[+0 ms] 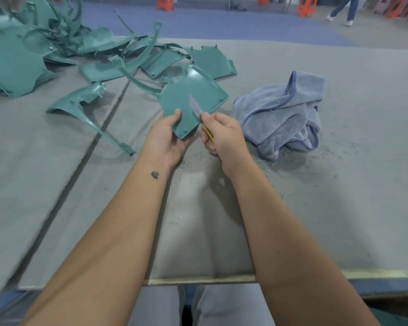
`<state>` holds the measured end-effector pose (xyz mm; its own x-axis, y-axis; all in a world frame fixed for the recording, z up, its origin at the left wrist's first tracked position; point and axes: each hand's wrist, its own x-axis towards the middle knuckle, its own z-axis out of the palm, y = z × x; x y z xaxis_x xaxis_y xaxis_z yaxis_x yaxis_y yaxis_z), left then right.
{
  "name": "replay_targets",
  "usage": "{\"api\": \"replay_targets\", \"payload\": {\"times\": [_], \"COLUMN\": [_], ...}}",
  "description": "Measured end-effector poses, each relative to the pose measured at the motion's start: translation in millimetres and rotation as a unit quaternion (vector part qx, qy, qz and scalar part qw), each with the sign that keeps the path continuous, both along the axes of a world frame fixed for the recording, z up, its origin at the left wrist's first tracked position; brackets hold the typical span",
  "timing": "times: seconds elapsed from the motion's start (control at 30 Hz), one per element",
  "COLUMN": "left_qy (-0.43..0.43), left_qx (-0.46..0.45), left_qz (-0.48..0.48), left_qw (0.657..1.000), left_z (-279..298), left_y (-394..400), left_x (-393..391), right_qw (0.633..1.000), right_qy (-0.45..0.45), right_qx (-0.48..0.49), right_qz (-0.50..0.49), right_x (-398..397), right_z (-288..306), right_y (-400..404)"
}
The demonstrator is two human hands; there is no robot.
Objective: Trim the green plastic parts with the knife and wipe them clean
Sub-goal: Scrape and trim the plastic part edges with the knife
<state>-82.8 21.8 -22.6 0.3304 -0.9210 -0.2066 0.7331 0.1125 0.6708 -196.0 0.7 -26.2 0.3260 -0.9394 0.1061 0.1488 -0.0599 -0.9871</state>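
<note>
The left hand (167,135) is holding a green plastic panel (193,100) just above the grey table (339,208), thumb curled over the panel's near face and fingers tucked beneath its lower corner. The right hand (224,135) is gripping a knife (196,108) — fingers clamped round its yellow handle, the thumb pressing near the base of the blade. The blade is lying across the panel's face, pointing towards about 11 o'clock from the right hand, its tip resting roughly mid-panel.

The relation that matters: the panel's right edge is running from the lower corner at the hands up towards 1 o'clock, and the blade is sitting just inside that edge, at the end nearest the right thumb. The trimming stroke probably needs to follow that edge, so the right hand is the working one while the left is steadying.

The blue cloth (285,114) is lying crumpled at 3 o'clock from the panel — near the right hand, not touching it. A pile of green parts (57,50) is lying at 10 o'clock, well apart. Wiping is not yet begun.
</note>
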Motion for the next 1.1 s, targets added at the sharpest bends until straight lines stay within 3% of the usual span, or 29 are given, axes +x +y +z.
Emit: {"api": "replay_targets", "payload": {"times": [0.2,0.4,0.83,1.0,1.1], "left_qy": [0.139,0.147,0.158,0.14,0.135], "left_qx": [-0.031,-0.061,-0.059,-0.04,-0.038], "left_qz": [0.0,-0.017,-0.016,-0.016,-0.014], "left_qw": [0.99,0.987,0.986,0.989,0.99], "left_z": [6,10,7,1,0], "left_y": [0,4,3,8,9], "left_x": [4,1,-3,8,12], "right_qw": [0.992,0.988,0.989,0.993,0.994], "right_qy": [0.082,0.112,0.084,-0.055,-0.064], "right_qx": [-0.059,-0.094,-0.117,-0.01,-0.003], "right_qz": [0.071,0.044,-0.02,-0.107,-0.092], "right_x": [2,2,1,-8,-9], "right_z": [-2,-5,-14,-11,-12], "right_y": [7,8,2,-9,-11]}}
